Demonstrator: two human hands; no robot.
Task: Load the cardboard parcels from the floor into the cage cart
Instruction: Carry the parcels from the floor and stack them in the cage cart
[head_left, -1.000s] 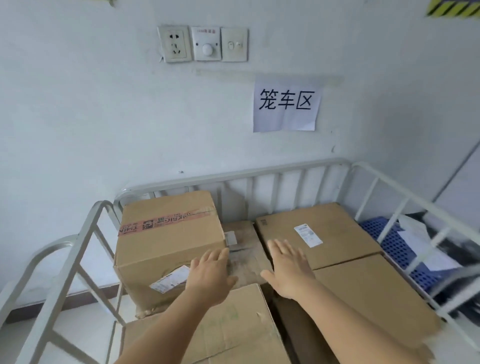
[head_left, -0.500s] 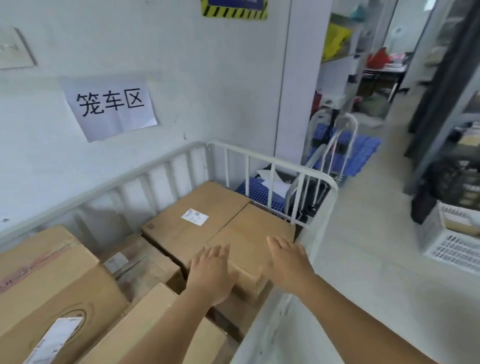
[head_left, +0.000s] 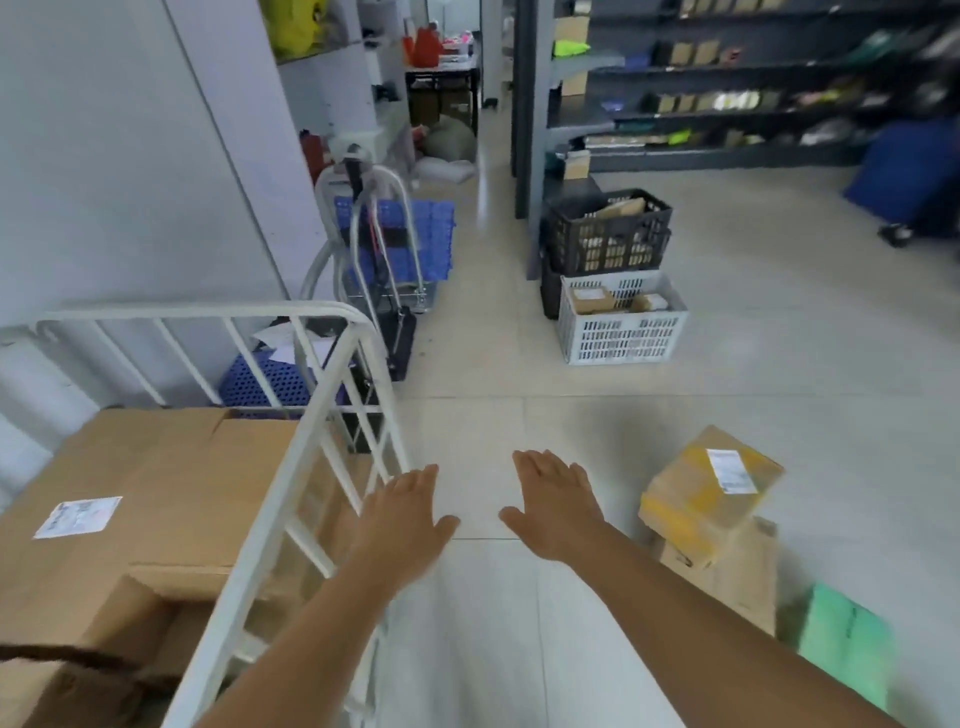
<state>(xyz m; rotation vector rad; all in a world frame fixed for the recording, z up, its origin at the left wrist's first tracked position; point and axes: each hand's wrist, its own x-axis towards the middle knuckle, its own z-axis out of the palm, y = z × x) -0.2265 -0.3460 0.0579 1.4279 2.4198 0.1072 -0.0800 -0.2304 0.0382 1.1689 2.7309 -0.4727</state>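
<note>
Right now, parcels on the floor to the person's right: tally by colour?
Yellow-taped box: 1
Plain brown box, under the yellow one: 1
Green parcel, blurred: 1
Total: 3

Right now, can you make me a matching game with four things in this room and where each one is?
Things:
1. box with yellow tape
2. white crate
3. black crate
4. big flat box with a label

Places:
A. inside the white cage cart
B. on the floor in front of the dark shelves, under the black crate
C. on top of another box on the floor, right of the hands
D. stacked above the white crate

Pairs: 1-C, 2-B, 3-D, 4-A
</note>
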